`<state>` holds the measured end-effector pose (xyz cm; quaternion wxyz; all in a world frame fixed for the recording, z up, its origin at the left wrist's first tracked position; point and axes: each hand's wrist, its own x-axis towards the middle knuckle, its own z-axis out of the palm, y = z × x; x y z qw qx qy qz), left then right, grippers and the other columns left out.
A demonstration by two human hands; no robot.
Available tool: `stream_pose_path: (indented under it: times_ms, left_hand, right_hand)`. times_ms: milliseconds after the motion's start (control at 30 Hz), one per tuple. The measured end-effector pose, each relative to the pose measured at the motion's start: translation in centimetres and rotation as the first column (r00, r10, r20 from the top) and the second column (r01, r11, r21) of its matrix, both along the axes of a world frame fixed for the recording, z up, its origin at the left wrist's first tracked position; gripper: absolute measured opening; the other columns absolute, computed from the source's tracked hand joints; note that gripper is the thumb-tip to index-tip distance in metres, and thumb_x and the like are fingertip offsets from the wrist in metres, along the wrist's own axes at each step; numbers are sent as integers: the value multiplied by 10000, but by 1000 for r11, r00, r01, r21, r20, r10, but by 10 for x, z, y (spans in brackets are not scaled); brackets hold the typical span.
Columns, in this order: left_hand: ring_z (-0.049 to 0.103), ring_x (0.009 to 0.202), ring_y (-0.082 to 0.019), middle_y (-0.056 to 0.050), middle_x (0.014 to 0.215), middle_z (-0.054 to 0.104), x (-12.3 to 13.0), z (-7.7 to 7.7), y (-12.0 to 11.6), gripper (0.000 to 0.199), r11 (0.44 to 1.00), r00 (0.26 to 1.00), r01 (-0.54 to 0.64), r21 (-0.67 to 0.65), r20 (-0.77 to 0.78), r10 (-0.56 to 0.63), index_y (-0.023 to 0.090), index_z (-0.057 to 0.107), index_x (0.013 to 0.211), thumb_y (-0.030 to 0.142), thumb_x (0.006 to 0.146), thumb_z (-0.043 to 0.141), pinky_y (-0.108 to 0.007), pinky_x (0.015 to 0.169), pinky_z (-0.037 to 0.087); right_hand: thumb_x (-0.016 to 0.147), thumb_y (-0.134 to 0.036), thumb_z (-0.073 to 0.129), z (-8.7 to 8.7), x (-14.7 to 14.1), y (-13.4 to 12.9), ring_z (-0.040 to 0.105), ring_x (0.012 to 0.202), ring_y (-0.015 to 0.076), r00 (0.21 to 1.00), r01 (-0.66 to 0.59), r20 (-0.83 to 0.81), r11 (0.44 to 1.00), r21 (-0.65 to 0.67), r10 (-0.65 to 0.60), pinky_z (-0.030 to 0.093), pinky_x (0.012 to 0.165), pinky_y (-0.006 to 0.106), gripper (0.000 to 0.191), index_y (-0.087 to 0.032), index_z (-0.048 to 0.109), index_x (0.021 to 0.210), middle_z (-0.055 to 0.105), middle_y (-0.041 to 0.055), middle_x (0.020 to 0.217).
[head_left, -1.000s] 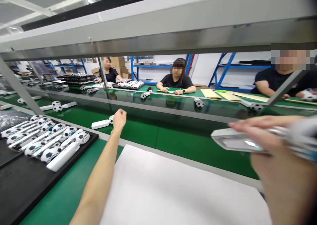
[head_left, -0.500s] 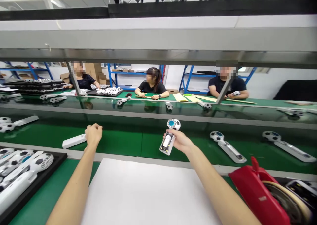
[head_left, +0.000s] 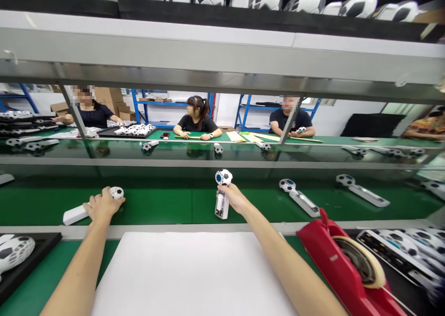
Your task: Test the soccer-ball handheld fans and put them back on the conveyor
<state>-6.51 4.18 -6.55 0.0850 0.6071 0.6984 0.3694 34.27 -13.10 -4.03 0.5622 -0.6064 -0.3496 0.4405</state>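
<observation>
On the green belt at left lies a white handheld fan point(head_left: 72, 215) with a soccer-ball head. My left hand point(head_left: 103, 205) is over its neck from above, fingers bent around it; the handle and ball show on either side. My right hand point(head_left: 236, 198) grips a second soccer-ball fan point(head_left: 223, 177) just below the head, holding it upright over the belt. The handle of that fan is open toward me, with white and dark inner parts showing. Beneath my forearms is a white sheet point(head_left: 187, 274).
More open-handled fans point(head_left: 301, 202) lie on the belt to the right. A red tape dispenser point(head_left: 327, 255) stands at the right front, beside a tray of fan parts point(head_left: 392, 255). A black tray point(head_left: 48, 244) is at left. Co-workers point(head_left: 197, 119) sit across, below an overhead shelf point(head_left: 208, 42).
My view has turned right. My left hand has shifted along its fan, uncovering the ball head. The fan in my right hand has turned and stands more upright.
</observation>
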Motion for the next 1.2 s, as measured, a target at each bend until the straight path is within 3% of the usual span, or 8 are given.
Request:
stream_pose_path:
  times_ms: [233,367,500,667,833,933,1100,1200]
  left_hand:
    - [512,1138,-515,-40,667,541,3,11,-6,403,999,996,35,-33,85,-32,240,498,762,403,563,808,-714,943,230]
    - [481,1230,-508,-90,870,645,13,43,-12,497,999,944,12,37,328,-23,238,551,906,399,543,850,-697,1046,173]
    - [563,1169,-402,-131,1133,644,33,75,-20,594,993,852,47,107,515,-96,214,560,1111,419,616,817,-559,1008,388]
    - [658,870,-200,-72,1028,678,57,108,-44,490,946,633,217,241,703,-324,193,580,1140,528,790,656,-324,775,531]
    - [679,888,-219,-70,955,703,75,135,-74,497,856,231,342,388,848,-477,170,625,1085,518,756,757,-314,805,532]
    - [688,862,-211,-63,953,702,85,148,-94,389,815,84,365,451,856,-511,157,641,1059,462,828,713,-328,841,548]
    - [700,769,-237,-91,842,698,105,165,-129,361,748,-108,532,397,908,-405,145,644,1017,468,969,490,-410,806,583]
    - [704,777,-270,-130,870,710,118,165,-147,445,632,-232,684,364,930,-285,140,651,1012,486,1003,371,-477,803,580]
  right_hand:
    - [967,-326,638,1,3,-3,662,899,184,943,-9,333,1000,-14,13,577,789,362,230,-128,649,1084,667,60,1048]
    - [961,-345,644,0,8,-4,665,898,190,873,-27,486,1000,-9,28,573,797,366,237,-125,662,1046,675,49,1016]
    - [956,-369,650,-1,14,-3,668,842,185,810,-10,586,1000,-28,25,574,761,346,256,-117,668,997,676,30,960]
    - [968,-398,623,-12,21,-1,665,924,215,735,94,677,994,-48,-37,570,818,376,283,-128,675,1036,678,45,1038]
    - [973,-348,624,-24,30,-2,651,1008,211,670,219,734,974,-61,-105,553,883,387,210,-171,675,1073,668,69,1130]
    - [974,-340,623,-24,38,-7,647,1022,213,660,276,736,960,-54,-148,547,898,402,214,-168,670,1092,663,77,1148]
    - [953,-320,637,5,30,-15,576,1173,266,714,274,661,961,40,-231,479,1001,495,267,-149,633,1158,596,111,1286]
    - [952,-387,586,40,0,-21,587,1164,282,831,88,544,993,82,-118,473,1004,473,318,-142,626,1151,623,149,1240]
